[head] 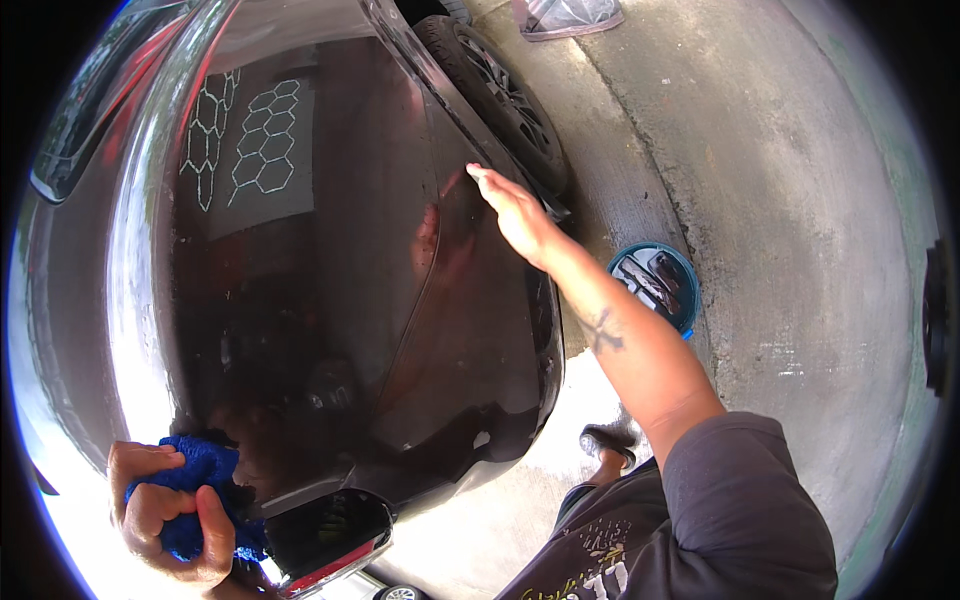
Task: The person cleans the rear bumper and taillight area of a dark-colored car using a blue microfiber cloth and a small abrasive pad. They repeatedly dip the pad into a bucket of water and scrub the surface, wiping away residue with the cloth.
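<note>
A dark, glossy car body panel (300, 300) fills the left and middle of the view. At the lower left, my left hand (172, 510) grips a crumpled blue cloth (199, 465) against the car's corner, just beside a tail light (337, 525). My right hand (517, 214) is flat with its fingers extended, its fingertips at the panel near the wheel arch; no object shows in it. Hexagonal light reflections and a reddish reflection of the hand show in the paint.
A car wheel (502, 97) stands past my right hand. On the concrete floor (780, 225) is a round teal bucket (694, 277) with dark liquid, partly behind my forearm. A clear plastic bag-like item (570, 15) lies at the top. Another vehicle's wheel (399, 592) shows at the bottom.
</note>
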`<state>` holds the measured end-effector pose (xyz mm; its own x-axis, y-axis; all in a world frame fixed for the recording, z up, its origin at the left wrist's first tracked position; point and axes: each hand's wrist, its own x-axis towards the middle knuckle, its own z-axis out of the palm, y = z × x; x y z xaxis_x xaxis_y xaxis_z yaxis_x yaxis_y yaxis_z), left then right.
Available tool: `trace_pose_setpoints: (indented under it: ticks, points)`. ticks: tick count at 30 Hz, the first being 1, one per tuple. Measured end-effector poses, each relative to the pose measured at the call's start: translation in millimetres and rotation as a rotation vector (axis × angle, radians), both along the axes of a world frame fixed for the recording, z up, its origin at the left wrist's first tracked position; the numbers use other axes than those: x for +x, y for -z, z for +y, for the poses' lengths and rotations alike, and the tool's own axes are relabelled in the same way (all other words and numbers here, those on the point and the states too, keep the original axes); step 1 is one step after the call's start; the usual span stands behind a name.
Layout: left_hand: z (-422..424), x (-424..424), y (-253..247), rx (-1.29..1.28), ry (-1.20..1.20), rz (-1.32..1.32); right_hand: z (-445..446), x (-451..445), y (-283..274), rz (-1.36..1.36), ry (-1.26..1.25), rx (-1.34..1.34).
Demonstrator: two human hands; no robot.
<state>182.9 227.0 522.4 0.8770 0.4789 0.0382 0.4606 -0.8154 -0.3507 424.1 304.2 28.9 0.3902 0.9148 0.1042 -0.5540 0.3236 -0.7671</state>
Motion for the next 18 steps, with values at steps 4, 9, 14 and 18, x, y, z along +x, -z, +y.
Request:
trace_pose_setpoints:
  ticks: [4, 9, 14, 18]
  points:
    - [-4.4, 1.4, 7.8, 0.007, -0.02, -0.014, -16.1, 34.6, -2.9, -0.309, 0.286, -0.037]
    - [2.8, -9.6, 6.2, -0.014, -0.018, -0.015, -38.7, -74.7, -1.4, -0.54, 0.258, -0.207]
    - [1.3, -14.5, 1.4, -0.059, -0.059, -0.031, -198.1, -215.2, -15.3, -0.664, 0.079, -0.252]
    - [-0.5, -9.9, 2.9, -0.068, -0.04, -0.069, -69.3, -99.6, 2.4, -0.473, 0.304, -0.267]
